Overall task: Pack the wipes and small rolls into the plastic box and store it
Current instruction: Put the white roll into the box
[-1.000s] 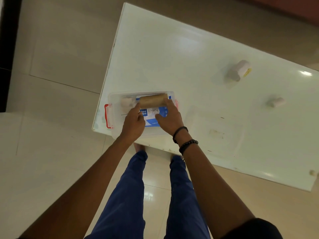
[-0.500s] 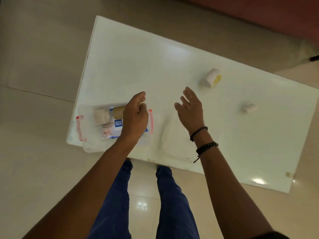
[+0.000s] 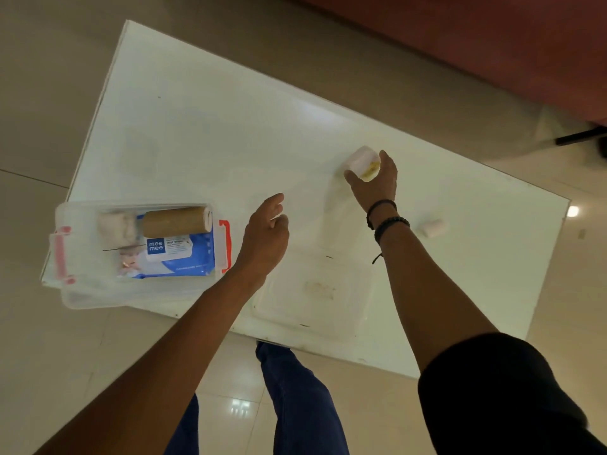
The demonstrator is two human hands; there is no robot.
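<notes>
The right hand (image 3: 372, 182) is closed around a small white roll with a yellowish end (image 3: 364, 161), gripped between thumb and fingers at the far middle of the white rectangular table (image 3: 203, 133). The left hand (image 3: 266, 231) is held loosely open and empty above the table, just right of the clear plastic box with red latches (image 3: 78, 290). Inside that box, at the near left corner, a blue wet-wipes pack (image 3: 179, 254), a brown cardboard roll (image 3: 175, 221) and a white wad (image 3: 116, 224) are seen. Another small white roll (image 3: 433, 227) lies to the right, beyond the braceleted wrist. A clear flat lid (image 3: 312, 300) rests near the front edge.
</notes>
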